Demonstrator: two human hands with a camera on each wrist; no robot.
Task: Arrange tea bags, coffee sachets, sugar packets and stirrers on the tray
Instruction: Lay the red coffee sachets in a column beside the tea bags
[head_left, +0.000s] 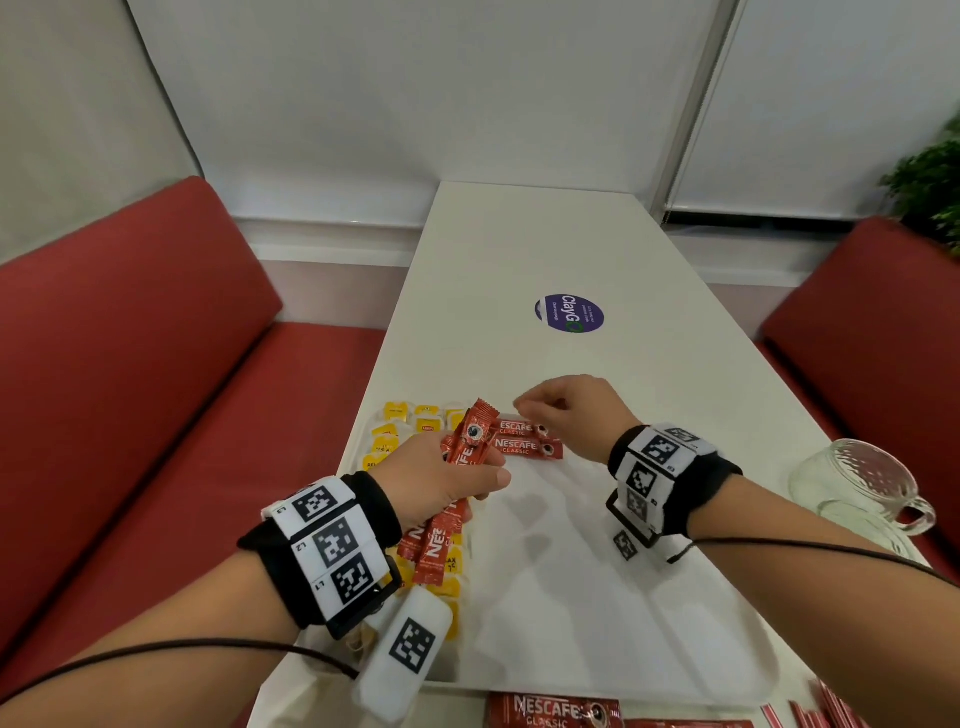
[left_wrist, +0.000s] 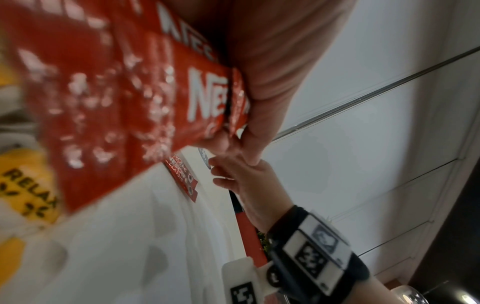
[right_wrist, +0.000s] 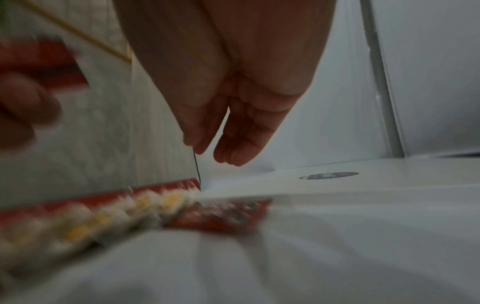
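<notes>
Black wristbands (head_left: 675, 480), checkered marker tags

We see bare room across the white plastic tray (head_left: 597, 623) (its middle and right part); yellow tea bags (head_left: 387, 431) line its left edge, two red coffee sachets (head_left: 527, 439) lie at the far end.

Two Nescafé Classic sachets (head_left: 525, 440) lying flat on one white tray (head_left: 597, 597); several more bunching in left hand (head_left: 441, 480), count unclear; one glass mug (head_left: 857, 486) sitting right.
</notes>
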